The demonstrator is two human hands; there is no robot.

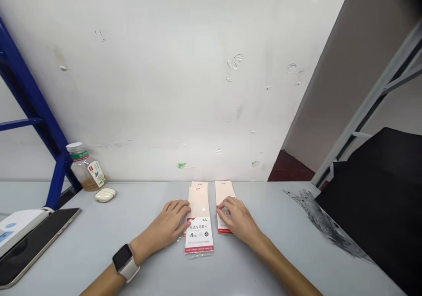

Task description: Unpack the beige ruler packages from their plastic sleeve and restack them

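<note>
Two overlapping ruler set packets (199,236) lie upright on the desk before me, with long pale header cards and red-and-white labels in clear plastic. My left hand (169,223) rests at their left edge, thumb and fingers apart, fingertips touching the packaging. Just to the right is another ruler set packet (224,189), its middle partly covered by my right hand (238,219). The thumb and forefinger of that hand come together at this packet's left edge. A narrow gap separates the two groups of packets.
At the far left stand a clear jar (84,168) with a white lid, a small cream-coloured case (105,195), a dark tablet-like device (36,243) and a white device (20,228). A black covering (379,208) takes up the right side. The wall (184,89) borders the desk's back.
</note>
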